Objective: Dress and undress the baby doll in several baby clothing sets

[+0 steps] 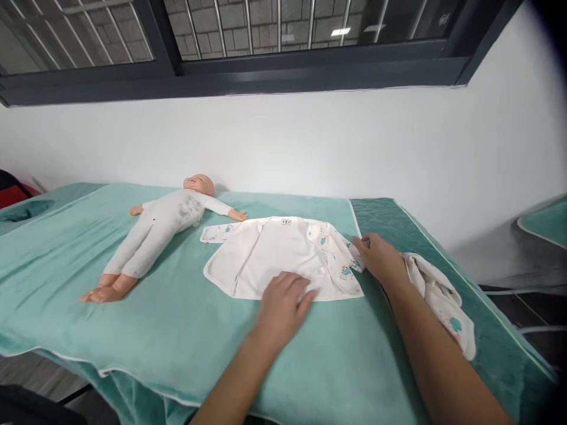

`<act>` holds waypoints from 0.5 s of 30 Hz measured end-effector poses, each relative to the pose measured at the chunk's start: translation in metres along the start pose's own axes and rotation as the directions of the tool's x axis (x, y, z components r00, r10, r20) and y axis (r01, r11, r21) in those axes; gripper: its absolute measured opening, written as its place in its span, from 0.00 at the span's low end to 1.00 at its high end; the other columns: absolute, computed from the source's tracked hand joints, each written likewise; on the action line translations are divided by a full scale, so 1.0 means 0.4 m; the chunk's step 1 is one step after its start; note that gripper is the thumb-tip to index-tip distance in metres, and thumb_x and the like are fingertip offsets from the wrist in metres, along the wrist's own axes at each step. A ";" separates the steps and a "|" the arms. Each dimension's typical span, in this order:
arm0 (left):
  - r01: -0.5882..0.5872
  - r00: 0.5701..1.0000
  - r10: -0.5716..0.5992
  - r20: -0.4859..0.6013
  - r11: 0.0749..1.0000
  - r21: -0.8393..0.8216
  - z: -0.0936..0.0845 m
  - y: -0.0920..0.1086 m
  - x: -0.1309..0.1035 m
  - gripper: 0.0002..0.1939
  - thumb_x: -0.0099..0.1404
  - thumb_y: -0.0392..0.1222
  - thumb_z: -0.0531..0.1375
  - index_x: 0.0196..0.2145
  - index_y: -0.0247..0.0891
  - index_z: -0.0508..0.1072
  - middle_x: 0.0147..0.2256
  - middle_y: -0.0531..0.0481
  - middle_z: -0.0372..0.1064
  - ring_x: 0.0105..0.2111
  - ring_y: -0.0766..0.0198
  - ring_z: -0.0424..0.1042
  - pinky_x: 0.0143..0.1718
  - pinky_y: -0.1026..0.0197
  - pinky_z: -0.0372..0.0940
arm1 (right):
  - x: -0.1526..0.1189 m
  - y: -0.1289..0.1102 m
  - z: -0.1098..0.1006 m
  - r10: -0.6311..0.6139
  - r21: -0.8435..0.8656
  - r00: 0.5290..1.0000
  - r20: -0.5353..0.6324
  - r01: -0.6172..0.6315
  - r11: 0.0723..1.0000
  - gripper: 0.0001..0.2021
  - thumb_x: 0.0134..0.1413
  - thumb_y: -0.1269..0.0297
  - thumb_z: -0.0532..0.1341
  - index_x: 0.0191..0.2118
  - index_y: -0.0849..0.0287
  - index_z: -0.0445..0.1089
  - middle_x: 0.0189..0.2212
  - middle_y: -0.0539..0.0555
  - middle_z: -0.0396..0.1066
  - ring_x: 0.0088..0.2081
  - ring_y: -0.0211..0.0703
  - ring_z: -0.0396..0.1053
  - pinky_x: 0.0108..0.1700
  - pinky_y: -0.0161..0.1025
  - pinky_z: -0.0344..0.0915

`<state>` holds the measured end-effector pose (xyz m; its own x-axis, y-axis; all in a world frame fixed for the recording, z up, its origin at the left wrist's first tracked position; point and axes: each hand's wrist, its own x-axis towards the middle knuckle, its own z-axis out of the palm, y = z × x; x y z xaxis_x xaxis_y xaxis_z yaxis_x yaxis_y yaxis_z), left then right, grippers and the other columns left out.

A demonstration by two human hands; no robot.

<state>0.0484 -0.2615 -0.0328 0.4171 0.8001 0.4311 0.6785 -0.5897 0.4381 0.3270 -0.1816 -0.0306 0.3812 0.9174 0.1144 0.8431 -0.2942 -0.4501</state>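
A white baby shirt [266, 254] with a small printed pattern on its sleeves lies spread out on the green bed cover, its front opened out. My left hand [283, 307] rests flat on the shirt's lower edge, fingers apart. At the shirt's right side, my right hand [378, 255] pinches the cuff of the patterned sleeve between thumb and fingers. To the left, a baby doll [166, 227] in white cloth lies on its back, one hand close to the shirt's left sleeve.
A crumpled white patterned garment [436, 295] lies beyond my right forearm, near the right edge of the green bed cover [177, 348]. Behind the bed stand a white wall [283, 147] and a barred window [274, 29]. A red and black item [13, 189] is at the far left.
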 end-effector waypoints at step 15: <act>-0.136 0.984 0.105 0.146 0.965 0.223 0.145 0.140 0.087 0.12 0.73 0.37 0.47 0.39 0.38 0.70 0.38 0.48 0.68 0.41 0.58 0.66 0.41 0.53 0.62 | -0.010 0.033 0.000 0.030 0.706 0.993 -0.117 0.062 0.706 0.16 0.47 0.53 0.63 0.38 0.59 0.73 0.28 0.51 0.74 0.28 0.40 0.68 0.31 0.35 0.61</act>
<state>0.1362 -0.2606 -0.0392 0.5695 0.7413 0.3551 0.7332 -0.6534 0.1883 0.3365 -0.1890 -0.0370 0.4481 0.8704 0.2041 0.3511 0.0386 -0.9356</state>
